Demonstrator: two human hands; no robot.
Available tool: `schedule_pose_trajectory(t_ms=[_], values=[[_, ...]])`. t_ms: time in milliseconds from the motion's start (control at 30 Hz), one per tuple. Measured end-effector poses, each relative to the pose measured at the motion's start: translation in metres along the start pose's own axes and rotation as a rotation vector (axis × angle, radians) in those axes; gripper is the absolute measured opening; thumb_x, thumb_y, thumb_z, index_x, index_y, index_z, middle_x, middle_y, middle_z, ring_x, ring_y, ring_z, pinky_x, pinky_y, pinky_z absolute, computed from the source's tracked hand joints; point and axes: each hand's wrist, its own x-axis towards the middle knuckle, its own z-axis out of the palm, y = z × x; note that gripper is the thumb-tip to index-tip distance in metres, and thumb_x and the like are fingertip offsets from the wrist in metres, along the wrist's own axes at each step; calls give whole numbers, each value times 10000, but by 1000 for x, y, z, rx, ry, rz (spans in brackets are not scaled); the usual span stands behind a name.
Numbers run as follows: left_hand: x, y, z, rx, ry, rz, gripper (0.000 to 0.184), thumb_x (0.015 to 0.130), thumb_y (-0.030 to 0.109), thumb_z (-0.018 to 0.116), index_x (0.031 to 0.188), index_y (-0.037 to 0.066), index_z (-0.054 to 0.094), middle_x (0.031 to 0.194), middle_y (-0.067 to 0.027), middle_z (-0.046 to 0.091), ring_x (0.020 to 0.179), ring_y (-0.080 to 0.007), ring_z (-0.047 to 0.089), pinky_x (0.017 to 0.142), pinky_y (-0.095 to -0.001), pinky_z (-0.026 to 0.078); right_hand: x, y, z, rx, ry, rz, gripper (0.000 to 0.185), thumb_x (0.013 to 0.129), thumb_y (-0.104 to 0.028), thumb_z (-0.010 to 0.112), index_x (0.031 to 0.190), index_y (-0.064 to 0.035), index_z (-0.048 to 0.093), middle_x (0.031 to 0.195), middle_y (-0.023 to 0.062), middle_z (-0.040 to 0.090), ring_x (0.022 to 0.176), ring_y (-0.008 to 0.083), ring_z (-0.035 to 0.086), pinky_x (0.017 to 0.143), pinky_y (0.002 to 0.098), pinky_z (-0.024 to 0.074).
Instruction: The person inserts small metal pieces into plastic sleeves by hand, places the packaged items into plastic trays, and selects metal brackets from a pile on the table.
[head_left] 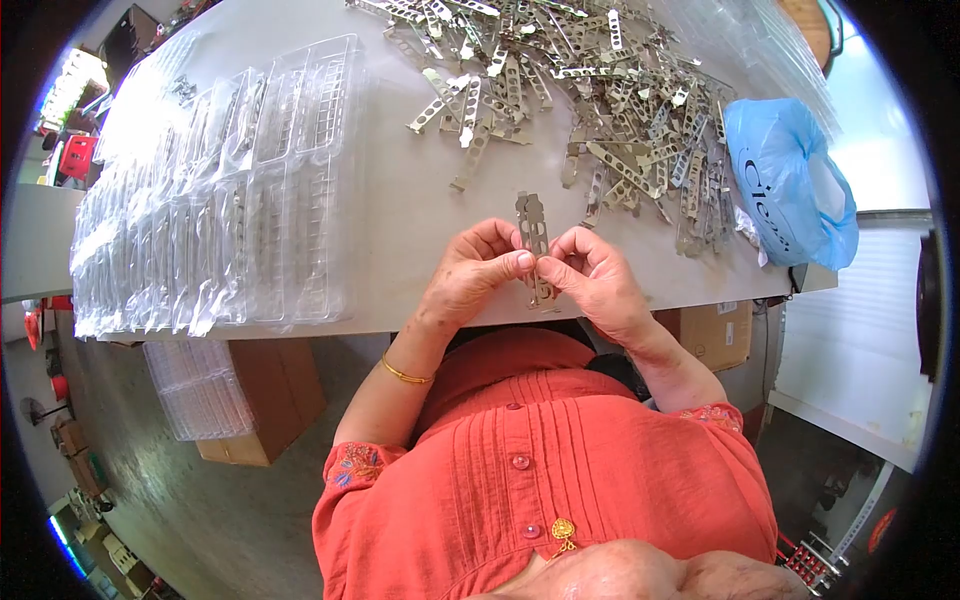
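Observation:
Both my hands meet over the front edge of the table, pinching perforated metal strips held upright between them. The strips are flat, with a row of round holes and a notched top end; two seem to lie face to face. My left hand grips them from the left with thumb and forefinger. From the right, my right hand closes thumb and fingers on the same strips. Beyond my hands spreads a big loose pile of similar metal strips. My fingers hide the middle of the held strips.
Clear plastic trays with filled slots cover the table's left side. A blue plastic bag stands at the right edge, near clear plastic sheets at the back. Below the table, a cardboard box and more clear trays sit at left.

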Motion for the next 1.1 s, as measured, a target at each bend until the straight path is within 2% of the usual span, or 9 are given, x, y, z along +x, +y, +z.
schedule_pose_trajectory(t_ms=[233,300,400,733,833,900,933,1000,1100], values=[[-3,2,-2,-96,-5,-70,126,886,55,743,956,42,639,944,-48,687,841,-123,635,793,-273,525,-2,-5,0,40,-29,57,230,906,-50,732,1020,-49,532,995,31,612,848,84,618,708,245,529],[-2,1,-5,-72,-63,-51,136,882,61,739,944,54,618,1086,-116,693,978,-199,659,911,-378,538,-2,-8,0,87,-11,97,308,874,-10,751,1053,-51,504,1047,50,607,879,104,646,722,259,554],[-3,5,0,-45,-46,-49,145,870,64,752,908,61,612,1118,-134,689,1005,-212,655,922,-390,533,-2,-7,0,90,0,47,343,860,-52,784,1047,-32,497,1032,78,613,819,109,660,652,263,570],[-3,6,0,-58,-90,-46,189,845,81,780,872,71,592,986,-136,701,962,-220,671,890,-378,539,-1,-9,-3,99,-46,86,391,851,-79,800,1061,-17,476,1023,96,608,787,130,677,669,280,584],[-3,6,-1,-93,-115,-70,192,843,76,781,879,70,592,974,-133,702,930,-215,675,867,-366,540,0,-11,-4,81,-70,120,443,848,-69,801,1156,-15,488,1081,96,588,809,124,667,704,261,569],[-2,1,-4,-99,-123,-44,189,846,73,777,888,65,593,975,-135,702,917,-207,675,856,-357,541,0,-15,-5,-109,-32,-50,571,856,-71,790,1333,-38,479,1163,96,557,835,113,642,747,249,547],[-2,1,-4,-100,-123,-46,189,846,73,777,888,65,593,975,-135,702,917,-207,675,856,-357,541,2,-19,-5,-109,-30,-48,571,856,-71,790,1333,-38,479,1163,96,557,835,113,642,747,249,547],[-2,4,-1,-63,-136,-85,176,847,65,783,885,70,611,913,-60,694,865,-156,666,802,-310,542,5,-29,-5,-194,-80,-181,631,870,-84,770,1432,-101,483,1232,86,535,851,108,616,779,252,531],[-2,2,-3,-47,-136,-55,167,851,61,778,891,68,616,900,-56,694,862,-156,667,804,-312,543,9,-38,-7,-413,-132,-282,582,879,-101,756,1416,-109,531,1244,73,547,844,107,610,780,262,530]])
